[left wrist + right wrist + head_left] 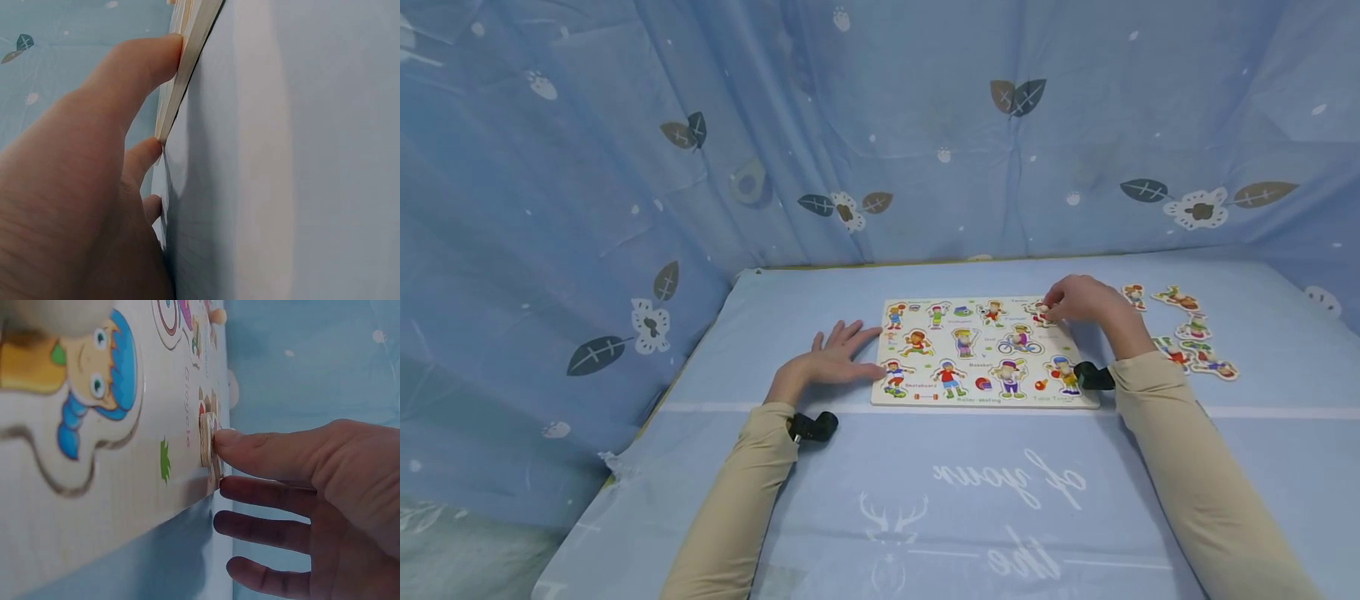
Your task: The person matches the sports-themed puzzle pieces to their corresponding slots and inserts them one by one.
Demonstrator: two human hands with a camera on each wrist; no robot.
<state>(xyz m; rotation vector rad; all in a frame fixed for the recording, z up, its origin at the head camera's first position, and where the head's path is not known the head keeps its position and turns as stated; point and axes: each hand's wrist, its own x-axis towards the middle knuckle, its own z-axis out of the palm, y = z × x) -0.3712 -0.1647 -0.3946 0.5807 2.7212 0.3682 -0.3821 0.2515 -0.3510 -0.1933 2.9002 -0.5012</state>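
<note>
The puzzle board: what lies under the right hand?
The right hand presses one puzzle piece at the far right corner of the puzzle board. The recess beneath it is covered.

Blue cloth [925,500] covers the counter, printed near the front edge with white script and a deer head. Blue curtain [880,125] with leaf and flower print hangs behind and along the left side. Seven loose cut-out figures [1195,333] lie in a cluster on the cloth at far right, some touching, two set slightly farther back.
</note>
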